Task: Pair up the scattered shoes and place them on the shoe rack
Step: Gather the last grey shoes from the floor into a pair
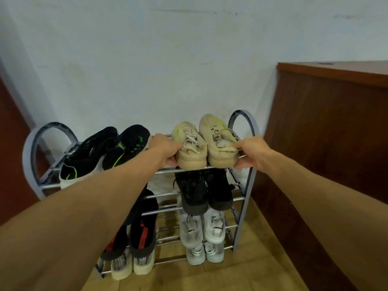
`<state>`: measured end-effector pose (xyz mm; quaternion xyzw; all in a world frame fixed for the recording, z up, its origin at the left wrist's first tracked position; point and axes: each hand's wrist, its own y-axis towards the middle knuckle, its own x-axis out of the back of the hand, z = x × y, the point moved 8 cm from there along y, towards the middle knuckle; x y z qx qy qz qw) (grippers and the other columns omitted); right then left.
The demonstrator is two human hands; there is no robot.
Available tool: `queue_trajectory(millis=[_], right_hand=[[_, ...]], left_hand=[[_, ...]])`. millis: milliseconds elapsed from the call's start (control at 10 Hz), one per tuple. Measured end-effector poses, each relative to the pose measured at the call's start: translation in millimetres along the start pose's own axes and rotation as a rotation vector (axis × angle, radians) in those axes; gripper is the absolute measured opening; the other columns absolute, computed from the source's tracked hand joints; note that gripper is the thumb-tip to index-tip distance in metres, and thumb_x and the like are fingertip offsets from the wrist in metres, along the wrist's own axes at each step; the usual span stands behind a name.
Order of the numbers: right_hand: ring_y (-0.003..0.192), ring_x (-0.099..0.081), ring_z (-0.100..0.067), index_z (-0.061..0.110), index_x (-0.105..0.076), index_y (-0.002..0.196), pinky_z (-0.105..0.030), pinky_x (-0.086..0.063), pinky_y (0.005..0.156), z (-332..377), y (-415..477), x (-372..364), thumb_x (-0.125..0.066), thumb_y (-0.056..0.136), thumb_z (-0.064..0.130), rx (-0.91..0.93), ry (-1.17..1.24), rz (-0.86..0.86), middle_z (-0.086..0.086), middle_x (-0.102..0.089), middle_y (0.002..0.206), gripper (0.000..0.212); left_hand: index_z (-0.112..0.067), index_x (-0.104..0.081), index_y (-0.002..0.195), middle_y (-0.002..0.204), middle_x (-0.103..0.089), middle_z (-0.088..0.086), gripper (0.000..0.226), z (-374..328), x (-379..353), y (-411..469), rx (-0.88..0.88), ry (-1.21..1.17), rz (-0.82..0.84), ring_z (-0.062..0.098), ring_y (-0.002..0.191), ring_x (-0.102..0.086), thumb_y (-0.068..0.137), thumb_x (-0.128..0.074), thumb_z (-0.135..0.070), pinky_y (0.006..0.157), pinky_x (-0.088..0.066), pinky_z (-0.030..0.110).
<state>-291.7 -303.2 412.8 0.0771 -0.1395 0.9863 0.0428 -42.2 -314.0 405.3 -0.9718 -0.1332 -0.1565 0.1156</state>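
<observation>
The grey metal shoe rack with chrome rails (243,113) was judged the chief hazard. Its tiers were only thin bars set on a slope, so a shoe set down badly could have slid forward or tipped between them. The rack was nearly full, and a hard push on the top tier might have shaken the pairs stored beneath. The pair of black mesh sneakers with green stripes (126,148) lay close beside the left forearm on the same tier and could have been knocked by a careless withdrawal.

The two beige sneakers were seen at the right of the top tier, toes to the wall, side by side and touching. The left beige knit sneaker (189,150) was gripped at its heel by the left hand (165,148), thumb at the collar and fingers curled beneath. The right beige knit sneaker (218,143) was pinched likewise by the right hand (249,152). Had either been released before its heel was borne by the front bar, it could have dropped.

The lower left tiers were largely hidden by the left forearm, so the shoes there were only partly made out. The fingertips under both heels were concealed, and whether the soles rested fully on the bars could not be told. Most of the floor lay out of frame, so any unsorted shoes could not be counted.
</observation>
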Motion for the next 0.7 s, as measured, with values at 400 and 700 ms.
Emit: queue_trajectory(millis=[400,700], right_hand=[[0.096,-0.065,-0.033,0.005,-0.062,0.1,-0.042,-0.059,0.07,-24.0,-5.2,-7.9,-0.054,0.092,0.045,0.084,-0.132,-0.087,-0.017,-0.065,0.107,0.042],[0.081,-0.063,-0.036,-0.002,-0.063,0.084,-0.045,-0.057,0.077,-4.9,-97.5,-48.1,-0.058,0.085,0.021,0.324,-0.543,-0.081,-0.02,-0.06,0.08,0.023]], left_hand=[[-0.004,-0.058,0.118,0.115,-0.056,0.009,0.03,8.6,-10.6,-18.0,-0.001,0.018,0.145,0.021,0.095,-0.057,0.094,-0.051,-0.021,0.065,-0.054,0.026],[-0.012,-0.063,0.097,0.099,-0.057,0.005,0.015,3.0,88.3,-116.9,-0.219,0.252,0.092,0.016,0.084,-0.058,0.092,-0.05,-0.02,0.069,-0.048,0.024]])
